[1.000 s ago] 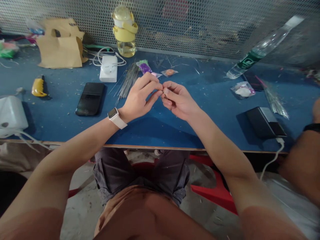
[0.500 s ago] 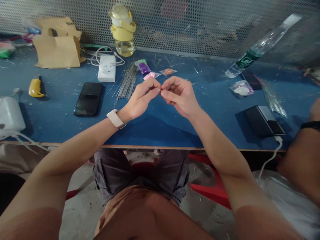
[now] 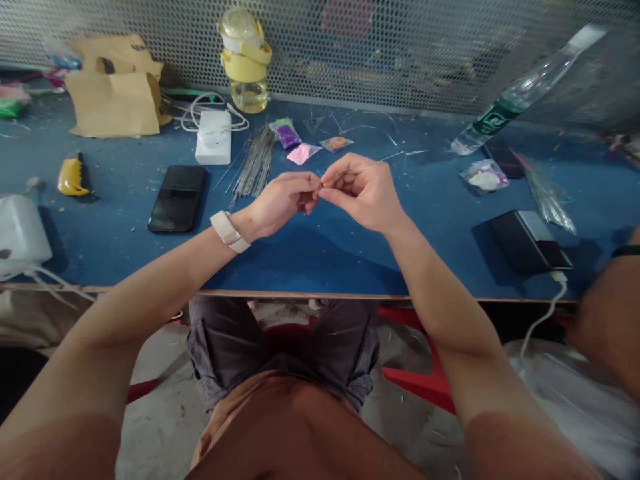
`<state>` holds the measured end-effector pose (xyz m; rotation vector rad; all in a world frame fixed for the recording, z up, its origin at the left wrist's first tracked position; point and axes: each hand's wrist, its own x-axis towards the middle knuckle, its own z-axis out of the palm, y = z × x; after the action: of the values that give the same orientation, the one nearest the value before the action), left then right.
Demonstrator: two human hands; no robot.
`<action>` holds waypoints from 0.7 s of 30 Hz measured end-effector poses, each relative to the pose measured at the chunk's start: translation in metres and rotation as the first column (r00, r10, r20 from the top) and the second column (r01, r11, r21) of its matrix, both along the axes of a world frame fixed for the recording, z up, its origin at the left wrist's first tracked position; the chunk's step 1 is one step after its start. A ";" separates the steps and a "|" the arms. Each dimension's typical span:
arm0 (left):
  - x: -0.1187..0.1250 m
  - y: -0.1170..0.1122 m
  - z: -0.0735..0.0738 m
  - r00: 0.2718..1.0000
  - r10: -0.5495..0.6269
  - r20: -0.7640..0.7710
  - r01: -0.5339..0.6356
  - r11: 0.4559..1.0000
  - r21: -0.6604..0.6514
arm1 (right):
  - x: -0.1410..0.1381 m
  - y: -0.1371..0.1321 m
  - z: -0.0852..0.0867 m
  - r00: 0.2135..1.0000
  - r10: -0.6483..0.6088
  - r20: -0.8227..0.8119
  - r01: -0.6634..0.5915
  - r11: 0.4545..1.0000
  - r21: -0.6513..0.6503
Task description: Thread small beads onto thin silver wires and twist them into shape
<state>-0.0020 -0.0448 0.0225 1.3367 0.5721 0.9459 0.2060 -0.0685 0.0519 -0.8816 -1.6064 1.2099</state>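
Note:
My left hand (image 3: 286,200), with a pale band on its wrist, is closed in a pinch above the blue table. Its fingertips meet those of my right hand (image 3: 361,192), which is pinched too. A thin metal wire (image 3: 391,157) runs through the right hand and sticks out past its knuckles to the right. Where the fingertips touch, a tiny dark bit shows, too small to name. Left of the hands lies a bundle of thin grey wires (image 3: 254,163). Just beyond them are small packets of purple (image 3: 287,135), pink (image 3: 303,154) and orange (image 3: 337,143) material.
A black phone (image 3: 177,199), a yellow-handled tool (image 3: 73,177) and a white charger box (image 3: 214,137) lie left. A yellow cup (image 3: 245,63) stands at the mesh panel. On the right are a leaning water bottle (image 3: 505,117), a black device (image 3: 525,243) and another person's arm (image 3: 613,313).
My left hand has turned, its fingers now straighter and its thumb lower. The right hand has shifted slightly right and down, and more of the wire and the pink packet shows.

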 end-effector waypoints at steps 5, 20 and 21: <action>-0.007 0.004 -0.001 0.978 0.197 -0.069 -0.164 0.930 0.329 | -0.001 0.008 -0.005 0.980 -0.009 -0.199 -0.016 0.993 -0.120; -0.020 0.008 -0.010 0.757 0.646 -0.098 -0.190 0.361 0.913 | -0.008 0.009 -0.010 0.928 0.153 -0.339 -0.261 0.918 -0.299; -0.020 0.006 -0.010 0.757 0.646 -0.098 -0.192 0.364 0.911 | -0.008 0.009 -0.010 0.929 0.155 -0.336 -0.259 0.921 -0.290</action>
<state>-0.0218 -0.0387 0.0125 2.4833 0.8950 1.4964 0.1977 -0.0600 0.0423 -0.6894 -1.2879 1.7161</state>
